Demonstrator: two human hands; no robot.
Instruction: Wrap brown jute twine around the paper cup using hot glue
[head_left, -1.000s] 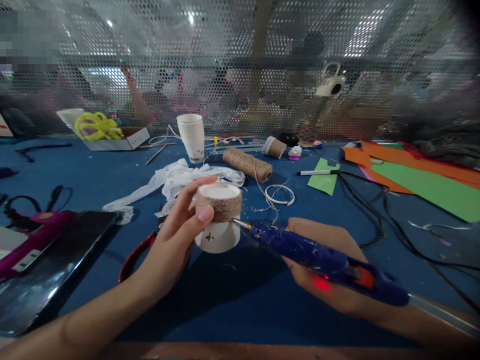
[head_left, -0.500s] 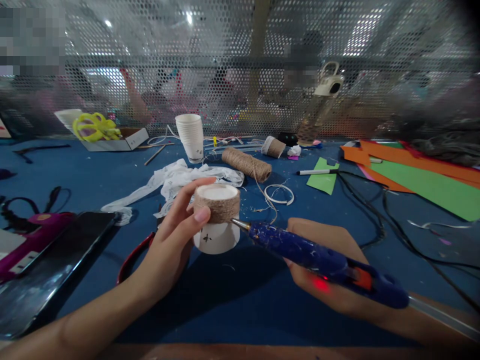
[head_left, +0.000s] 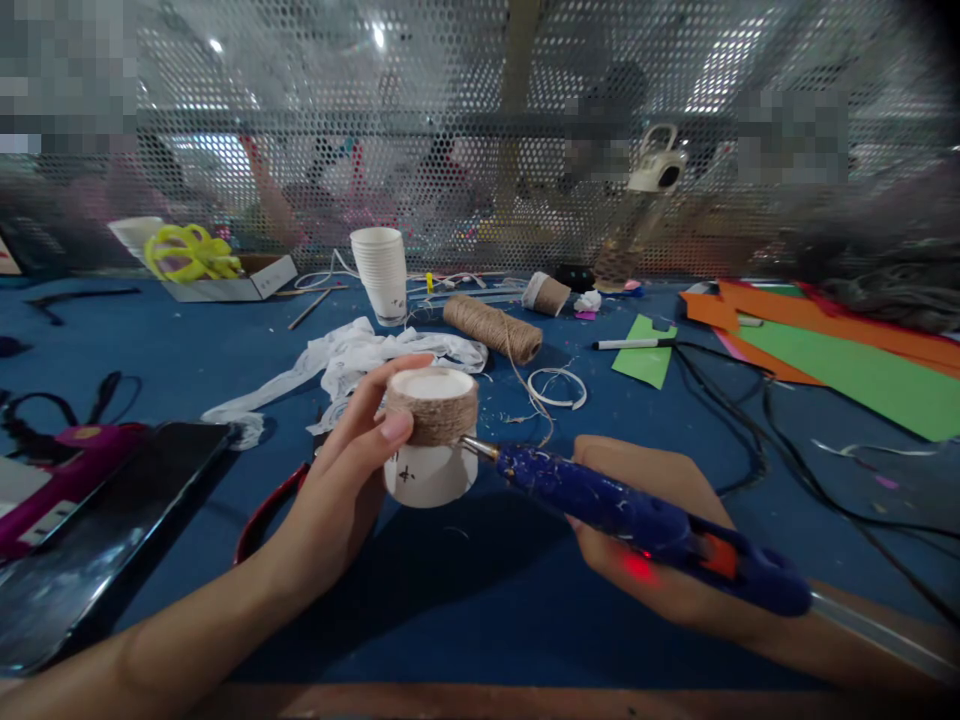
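Observation:
My left hand (head_left: 349, 465) grips a white paper cup (head_left: 442, 478) from its left side, thumb pressed on the brown twine (head_left: 444, 420) wound round the upper part. The cup is held bottom end up above the table, dark handwriting showing below the twine. Wrapped round a blue glue gun (head_left: 600, 503), my right hand (head_left: 645, 480) holds it level, with a glue stick out of its rear end. The gun's metal nozzle (head_left: 480, 447) meets the cup at the twine's lower edge. A strand of twine runs from the twine spool (head_left: 493, 328) down behind the gun.
Behind stand stacked paper cups (head_left: 379, 275), white lace ribbon (head_left: 352, 355) and a twine-wrapped cup (head_left: 546, 294). Left lie a phone (head_left: 112, 540), a purple power strip (head_left: 67, 470) and red-handled scissors (head_left: 270, 510). Right are black cables (head_left: 720, 420), a marker (head_left: 634, 344) and coloured paper (head_left: 862, 350).
The cup has turned slightly in my left hand, its handwriting shifting left. The glue gun's nozzle stays at the twine's lower edge.

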